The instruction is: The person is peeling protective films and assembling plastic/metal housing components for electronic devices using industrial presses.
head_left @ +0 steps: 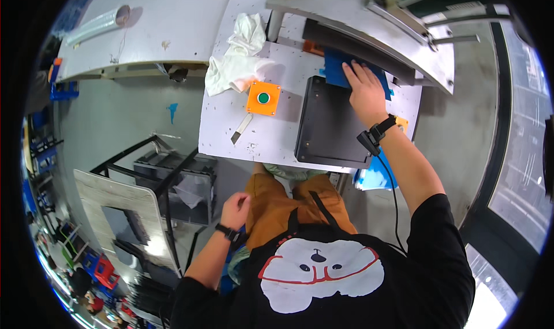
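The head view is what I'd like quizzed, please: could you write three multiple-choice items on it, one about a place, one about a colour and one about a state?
1. Where does the right hand rest?
A. on the blue sheet at the press
B. on the white cloth
C. on the lap

2. What colour is the button on the orange box?
A. red
B. green
C. yellow

3. How is the left hand?
A. gripping the blade tool
B. flat on the dark tray
C. empty, down beside the thigh

Answers: 1 A, its fingers lie on the blue sheet; 2 B, a green disc sits at the box's centre; 3 C, it holds nothing, below the table's edge.
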Demonstrator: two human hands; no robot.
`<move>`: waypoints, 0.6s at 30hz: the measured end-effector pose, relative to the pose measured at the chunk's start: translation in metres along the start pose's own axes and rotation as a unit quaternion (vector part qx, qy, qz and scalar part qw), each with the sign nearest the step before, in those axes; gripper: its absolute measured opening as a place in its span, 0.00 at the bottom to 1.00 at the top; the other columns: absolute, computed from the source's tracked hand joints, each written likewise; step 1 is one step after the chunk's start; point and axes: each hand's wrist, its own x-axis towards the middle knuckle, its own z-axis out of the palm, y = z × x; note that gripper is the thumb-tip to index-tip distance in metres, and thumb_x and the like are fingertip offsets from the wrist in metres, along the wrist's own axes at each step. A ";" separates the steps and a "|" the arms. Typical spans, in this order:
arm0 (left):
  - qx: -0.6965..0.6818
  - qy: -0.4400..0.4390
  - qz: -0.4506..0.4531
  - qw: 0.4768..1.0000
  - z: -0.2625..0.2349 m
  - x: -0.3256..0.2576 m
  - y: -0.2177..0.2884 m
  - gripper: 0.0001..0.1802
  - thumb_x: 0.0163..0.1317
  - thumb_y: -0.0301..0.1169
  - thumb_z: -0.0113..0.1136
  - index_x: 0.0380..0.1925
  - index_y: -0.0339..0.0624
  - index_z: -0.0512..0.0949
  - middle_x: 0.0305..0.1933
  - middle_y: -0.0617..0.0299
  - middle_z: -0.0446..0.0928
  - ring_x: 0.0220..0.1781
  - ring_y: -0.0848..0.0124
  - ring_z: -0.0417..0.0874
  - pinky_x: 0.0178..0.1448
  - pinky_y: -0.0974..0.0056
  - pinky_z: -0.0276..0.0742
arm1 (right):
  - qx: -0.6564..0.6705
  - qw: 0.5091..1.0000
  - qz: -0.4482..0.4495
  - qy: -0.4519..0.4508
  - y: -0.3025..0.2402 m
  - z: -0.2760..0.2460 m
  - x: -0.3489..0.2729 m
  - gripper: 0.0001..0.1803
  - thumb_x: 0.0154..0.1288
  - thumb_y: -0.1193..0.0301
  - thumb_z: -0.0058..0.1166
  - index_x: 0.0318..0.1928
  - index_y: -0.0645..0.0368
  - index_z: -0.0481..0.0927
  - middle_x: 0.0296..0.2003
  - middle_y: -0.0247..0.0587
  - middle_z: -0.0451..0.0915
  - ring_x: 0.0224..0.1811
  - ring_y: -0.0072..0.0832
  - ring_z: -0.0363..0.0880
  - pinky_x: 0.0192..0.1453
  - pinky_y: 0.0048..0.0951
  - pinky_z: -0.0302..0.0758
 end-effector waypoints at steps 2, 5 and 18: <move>-0.027 0.034 -0.125 0.991 0.002 -0.030 -0.063 0.10 0.65 0.32 0.59 0.36 0.36 0.79 0.30 0.57 0.80 0.32 0.71 0.80 0.40 0.66 0.75 | -0.036 0.999 0.018 -0.006 0.004 0.013 0.011 0.33 0.53 0.80 0.50 0.63 0.50 0.72 0.60 0.45 0.73 0.62 0.46 0.71 0.67 0.40 0.67; 0.067 0.058 -0.229 0.969 0.012 -0.083 -0.180 0.11 0.63 0.33 0.58 0.38 0.36 0.80 0.31 0.50 0.83 0.35 0.59 0.85 0.41 0.60 0.78 | -0.031 0.998 0.046 -0.035 0.011 0.027 0.027 0.34 0.53 0.77 0.52 0.65 0.48 0.71 0.62 0.47 0.71 0.65 0.47 0.68 0.69 0.42 0.63; -0.209 0.042 -0.518 0.828 0.119 -0.133 -0.279 0.12 0.65 0.33 0.55 0.40 0.34 0.77 0.35 0.55 0.81 0.33 0.66 0.83 0.37 0.63 0.82 | -0.058 0.993 0.011 -0.098 0.033 0.036 0.033 0.41 0.52 0.86 0.37 0.71 0.53 0.62 0.68 0.56 0.63 0.71 0.54 0.57 0.74 0.43 0.55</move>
